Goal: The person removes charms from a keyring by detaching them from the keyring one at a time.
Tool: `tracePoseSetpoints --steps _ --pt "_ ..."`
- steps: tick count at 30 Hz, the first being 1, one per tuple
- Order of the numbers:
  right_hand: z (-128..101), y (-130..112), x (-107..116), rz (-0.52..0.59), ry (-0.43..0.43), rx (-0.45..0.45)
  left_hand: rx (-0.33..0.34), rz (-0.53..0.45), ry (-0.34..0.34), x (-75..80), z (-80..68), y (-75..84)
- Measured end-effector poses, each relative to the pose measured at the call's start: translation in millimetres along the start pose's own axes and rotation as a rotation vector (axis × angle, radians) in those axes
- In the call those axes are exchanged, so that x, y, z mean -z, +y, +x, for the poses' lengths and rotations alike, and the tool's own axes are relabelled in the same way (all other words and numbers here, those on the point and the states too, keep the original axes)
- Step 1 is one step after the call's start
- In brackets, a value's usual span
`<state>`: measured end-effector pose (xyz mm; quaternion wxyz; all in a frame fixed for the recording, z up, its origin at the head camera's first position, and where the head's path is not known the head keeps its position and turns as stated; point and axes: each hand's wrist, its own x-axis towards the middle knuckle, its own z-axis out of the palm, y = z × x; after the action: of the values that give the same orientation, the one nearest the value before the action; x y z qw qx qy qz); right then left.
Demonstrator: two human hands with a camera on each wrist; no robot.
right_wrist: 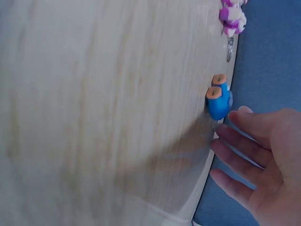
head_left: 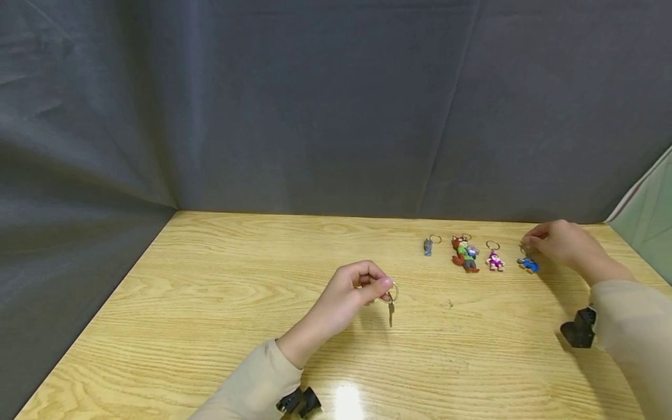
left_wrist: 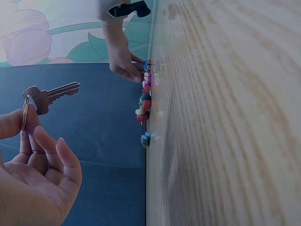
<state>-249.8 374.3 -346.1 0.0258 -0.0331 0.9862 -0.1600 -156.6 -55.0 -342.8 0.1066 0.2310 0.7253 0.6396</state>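
Between thumb and index finger, my left hand (head_left: 349, 291) pinches a thin metal split ring (left_wrist: 25, 115). From the ring hangs a single metal key (left_wrist: 52, 96), held above the table, while the other fingers curl loosely below. Over at the right, my right hand (head_left: 564, 242) has thumb and index fingertips at the ring end of a blue figure keychain (head_left: 528, 264). That figure lies on the table, its two orange feet pointing away from the hand in the right wrist view; its ring is mostly hidden by the fingers.
Left of the blue figure lie a purple-and-white figure keychain (head_left: 494, 261), a larger red fox keychain (head_left: 465, 255) in green, and a small grey-blue keychain (head_left: 427, 247), forming a row. The wooden table (head_left: 236, 280) ends at a dark cloth backdrop (head_left: 315, 116).
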Motion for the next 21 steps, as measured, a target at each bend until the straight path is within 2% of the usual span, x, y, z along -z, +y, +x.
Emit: tracePoseSetpoints --steps 3,7,18,21 --pt "-5 -6 0 -0.001 0.012 0.003 -0.003 0.005 0.000 0.4 0.1 0.2" --pt "-16 -21 -3 -0.014 0.083 0.039 0.004 0.033 0.003 1.7 0.2 0.9" --pt "-53 -69 -16 0.057 0.200 0.089 0.023 0.220 0.005 7.4 -1.7 8.5" --pt "-60 -81 -17 0.080 0.240 0.104 0.040 0.241 -0.024 9.5 -2.2 9.9"
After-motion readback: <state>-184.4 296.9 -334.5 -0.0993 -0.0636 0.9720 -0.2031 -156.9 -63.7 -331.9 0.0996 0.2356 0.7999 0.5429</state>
